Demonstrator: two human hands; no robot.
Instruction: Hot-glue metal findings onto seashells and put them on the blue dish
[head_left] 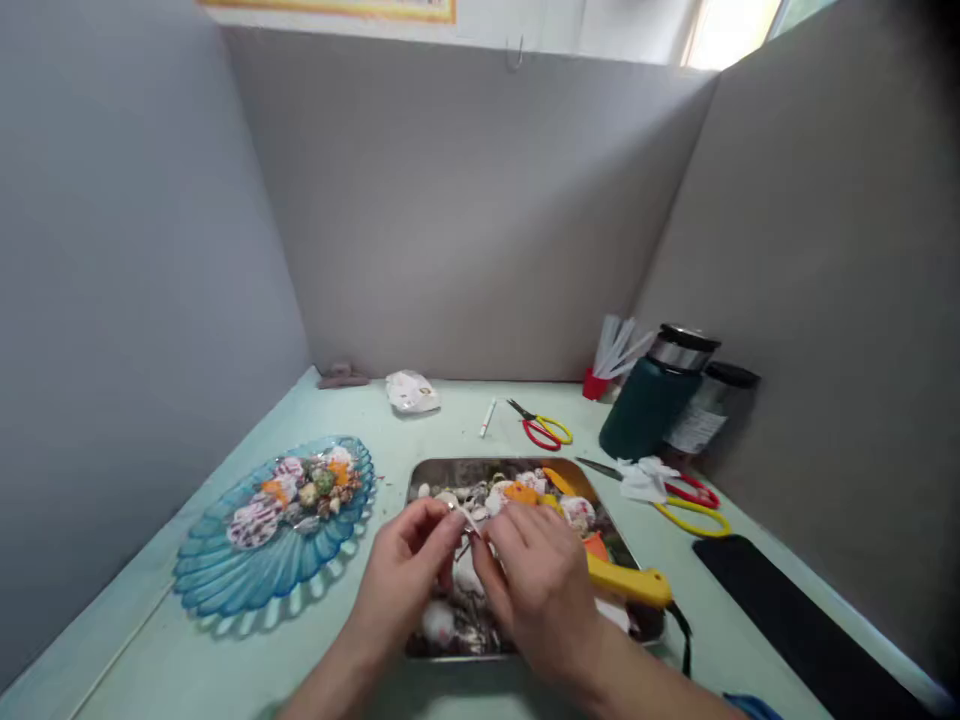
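Observation:
Both hands meet above a metal tray (pixel 525 466). My left hand (pixel 409 565) is closed in a pinch on a thin whitish strip (pixel 470 518), too small and blurred to name exactly. From the other side, the fingertips of my right hand (pixel 536 570) pinch the same strip, and that hand is closed too. Under them the tray holds white pieces, an orange piece (pixel 520 493), red-speckled white rounds (pixel 577 512) and small shells or stones. Beside my right hand lies a yellow handle (pixel 634 580) with a black cord or strap; the rest of it is hidden.
A blue scalloped dish (pixel 247 585) with small decorations stands left. Behind the tray lie scissors (pixel 541 430), a white stick (pixel 487 418) and a plastic packet (pixel 412 392). At right are a dark green bottle (pixel 646 410), more scissors (pixel 694 515), tissue (pixel 646 480) and a black slab (pixel 795 620).

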